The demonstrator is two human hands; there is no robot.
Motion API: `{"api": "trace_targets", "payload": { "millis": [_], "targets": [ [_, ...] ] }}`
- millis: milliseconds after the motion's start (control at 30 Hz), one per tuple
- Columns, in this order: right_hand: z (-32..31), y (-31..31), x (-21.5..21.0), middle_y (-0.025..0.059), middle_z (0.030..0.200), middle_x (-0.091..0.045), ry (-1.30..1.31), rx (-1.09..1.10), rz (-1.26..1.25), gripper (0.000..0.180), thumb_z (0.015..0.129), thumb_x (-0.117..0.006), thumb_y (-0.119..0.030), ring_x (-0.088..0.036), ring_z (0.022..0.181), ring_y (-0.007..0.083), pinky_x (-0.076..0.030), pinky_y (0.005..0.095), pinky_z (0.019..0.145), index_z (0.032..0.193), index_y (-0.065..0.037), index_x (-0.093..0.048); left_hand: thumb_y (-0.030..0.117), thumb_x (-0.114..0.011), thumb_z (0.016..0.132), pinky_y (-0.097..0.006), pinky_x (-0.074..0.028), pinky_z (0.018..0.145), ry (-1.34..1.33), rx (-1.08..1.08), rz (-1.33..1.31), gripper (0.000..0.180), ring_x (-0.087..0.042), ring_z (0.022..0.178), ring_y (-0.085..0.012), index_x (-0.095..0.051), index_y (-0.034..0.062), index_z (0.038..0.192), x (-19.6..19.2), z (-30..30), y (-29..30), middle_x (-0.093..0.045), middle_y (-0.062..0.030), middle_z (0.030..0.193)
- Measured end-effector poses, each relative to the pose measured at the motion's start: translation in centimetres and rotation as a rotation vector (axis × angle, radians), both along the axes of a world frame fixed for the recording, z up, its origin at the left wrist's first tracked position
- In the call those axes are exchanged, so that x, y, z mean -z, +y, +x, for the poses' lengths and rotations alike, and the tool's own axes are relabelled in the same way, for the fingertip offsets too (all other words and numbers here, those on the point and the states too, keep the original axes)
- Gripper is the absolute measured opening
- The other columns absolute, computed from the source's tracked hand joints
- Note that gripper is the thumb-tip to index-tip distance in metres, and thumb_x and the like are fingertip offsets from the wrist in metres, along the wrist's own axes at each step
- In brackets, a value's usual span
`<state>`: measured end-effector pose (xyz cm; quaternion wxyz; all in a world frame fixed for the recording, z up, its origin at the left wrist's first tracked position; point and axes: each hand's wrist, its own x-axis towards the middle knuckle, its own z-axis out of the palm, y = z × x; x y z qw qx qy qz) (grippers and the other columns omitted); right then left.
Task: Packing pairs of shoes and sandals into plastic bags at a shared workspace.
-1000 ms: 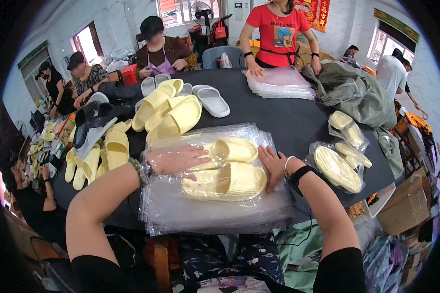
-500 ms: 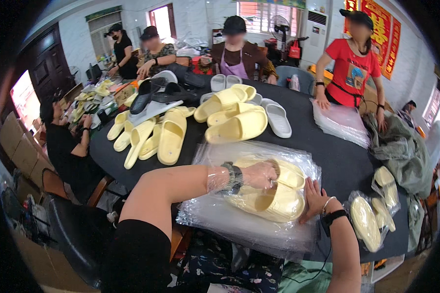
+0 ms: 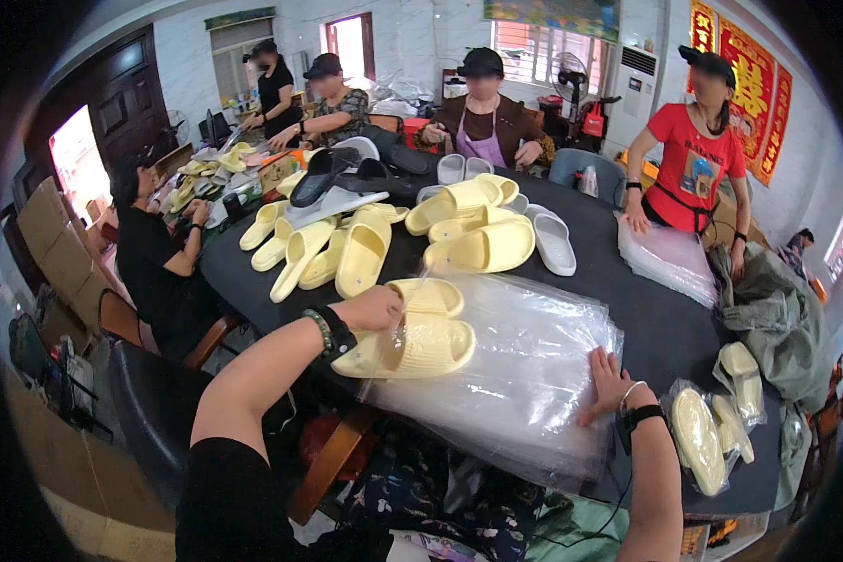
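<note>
Left hand (image 3: 377, 309), grip closed on the bagged yellow slippers (image 3: 412, 345) at frame centre; keep them level. Right hand (image 3: 607, 386) lies open, flat, pinning the plastic bags (image 3: 525, 375).

The pair of slippers (image 3: 412, 332) under the left hand (image 3: 375, 307) was pale yellow with a ribbed footbed, sheathed in clear glossy film, and the stack of bags (image 3: 525, 375) at three o'clock from it was the same see-through, whitish plastic on the black counter (image 3: 656, 328). At twelve o'clock lay more pale yellow slippers (image 3: 468, 234), with a light grey slipper (image 3: 554, 245) at one o'clock and black ones (image 3: 347, 173) at eleven. The left wrist wore a green bead bracelet (image 3: 320, 331) beside a black band, and the right wrist a black watch (image 3: 642, 417).
</note>
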<state>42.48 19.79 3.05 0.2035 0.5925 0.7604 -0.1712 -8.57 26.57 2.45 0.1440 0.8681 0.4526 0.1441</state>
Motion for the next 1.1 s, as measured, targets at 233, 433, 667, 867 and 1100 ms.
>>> {"api": "trace_targets", "payload": {
  "millis": [233,433,667,867,1100],
  "targets": [
    [1.8,-0.4,0.6,0.0203,0.162,0.001,0.071,-0.024,0.025,0.156,0.043,-0.091,-0.055,-0.002,0.150,0.0369,-0.018,0.0488,0.120,0.154,-0.003,0.005,0.021,-0.070,0.071,-0.046,-0.050,0.073,0.049,-0.151,0.200,0.024,-0.062,0.081,-0.0387,-0.068,-0.0010,0.079,-6.3,-6.5,-2.4,-0.064,-0.0218,0.083],
    [-2.7,-6.0,-3.2,0.0178,0.162,-0.007,0.145,-0.041,0.331,0.113,0.072,-0.083,-0.040,-0.006,0.148,0.0414,-0.022,0.0563,0.116,0.155,-0.007,-0.013,0.013,-0.070,0.073,-0.041,-0.049,0.068,-0.028,-0.405,0.342,0.017,-0.063,0.078,-0.0385,-0.068,-0.0009,0.083,-15.0,-8.1,-8.5,-0.064,-0.0210,0.082],
    [-8.5,-14.4,0.9,0.0190,0.160,-0.015,0.290,-0.081,0.495,0.098,0.084,-0.055,-0.066,-0.010,0.146,0.0482,-0.019,0.0630,0.113,0.152,-0.003,-0.024,0.010,-0.063,0.074,-0.043,-0.049,0.080,0.023,-0.305,0.566,0.029,-0.063,0.092,-0.0379,-0.071,0.0050,0.101,-16.6,0.5,-7.7,-0.067,-0.0190,0.100],
    [-10.7,-14.9,4.9,0.0211,0.157,-0.023,0.199,-0.036,0.566,0.101,0.083,-0.051,-0.072,-0.013,0.145,0.0491,-0.015,0.0678,0.111,0.150,0.000,-0.026,0.022,-0.067,0.075,-0.044,-0.052,0.071,-0.226,0.139,0.376,0.023,-0.064,0.077,-0.0388,-0.072,0.0036,0.087,-10.5,17.2,-8.3,-0.067,-0.0196,0.083],
    [-10.7,-15.6,5.4,0.0181,0.138,-0.045,0.266,-0.040,0.591,0.088,0.083,-0.053,-0.071,-0.032,0.134,0.0464,-0.013,0.0692,0.110,0.139,-0.004,-0.046,0.029,-0.068,0.077,-0.046,-0.053,0.072,-0.036,0.018,0.251,0.030,-0.067,0.077,-0.0370,-0.071,-0.0008,0.078,-1.2,28.0,-5.4,-0.067,-0.0220,0.078]
  ]
}}
